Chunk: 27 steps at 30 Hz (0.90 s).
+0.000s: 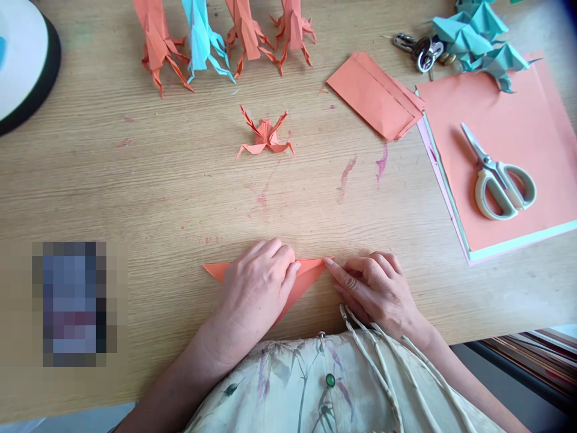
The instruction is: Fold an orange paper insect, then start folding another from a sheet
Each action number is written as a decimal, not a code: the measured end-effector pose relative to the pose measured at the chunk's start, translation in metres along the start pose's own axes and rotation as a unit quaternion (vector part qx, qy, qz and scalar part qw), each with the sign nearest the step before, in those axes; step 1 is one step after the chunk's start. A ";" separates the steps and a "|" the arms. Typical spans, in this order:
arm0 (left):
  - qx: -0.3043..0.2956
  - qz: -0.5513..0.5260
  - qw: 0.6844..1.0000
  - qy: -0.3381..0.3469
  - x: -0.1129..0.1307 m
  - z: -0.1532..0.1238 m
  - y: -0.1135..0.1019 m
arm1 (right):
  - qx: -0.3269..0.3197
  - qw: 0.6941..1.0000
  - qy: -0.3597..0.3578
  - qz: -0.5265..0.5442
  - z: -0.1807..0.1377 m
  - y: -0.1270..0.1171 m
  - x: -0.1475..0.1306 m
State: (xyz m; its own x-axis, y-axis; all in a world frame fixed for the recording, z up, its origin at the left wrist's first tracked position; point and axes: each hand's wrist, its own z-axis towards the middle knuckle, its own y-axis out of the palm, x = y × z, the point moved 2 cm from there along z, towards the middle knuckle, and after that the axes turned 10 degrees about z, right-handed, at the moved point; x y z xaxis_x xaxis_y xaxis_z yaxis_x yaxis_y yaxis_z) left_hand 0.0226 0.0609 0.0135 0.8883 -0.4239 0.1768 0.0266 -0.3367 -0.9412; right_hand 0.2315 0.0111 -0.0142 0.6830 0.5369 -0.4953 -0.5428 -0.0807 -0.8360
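Observation:
A sheet of orange-red paper (303,288), folded into a triangle, lies on the wooden table in front of me with its long folded edge facing away. My left hand (259,282) rests over its middle, fingers curled and pressed down on the paper, hiding part of it. At the triangle's right corner, my right hand (376,288) has its fingers bent together, one fingertip touching the tip of the fold. Beyond the hands stands a small orange-red folded paper figure (265,133) with thin bent legs, touched by neither hand.
Several folded paper figures stand at the back, including a blue one (202,42). To the right are stacked orange paper pieces (374,96), a keyring (426,54), teal paper figures (478,39) and scissors (496,174) on larger sheets (442,120). A blurred-out object (70,304) lies left.

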 end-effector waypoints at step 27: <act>0.053 0.035 0.998 0.005 0.001 0.002 0.006 | -0.026 0.999 -0.041 -0.010 0.001 0.004 -0.003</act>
State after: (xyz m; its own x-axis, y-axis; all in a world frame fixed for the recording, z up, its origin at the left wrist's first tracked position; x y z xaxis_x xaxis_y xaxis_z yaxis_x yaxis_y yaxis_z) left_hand 0.0248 0.0599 0.0076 0.8852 -0.4518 0.1111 0.0132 -0.2143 -0.9767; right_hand 0.2269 0.0097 -0.0154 0.6499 0.6049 -0.4601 -0.5030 -0.1115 -0.8571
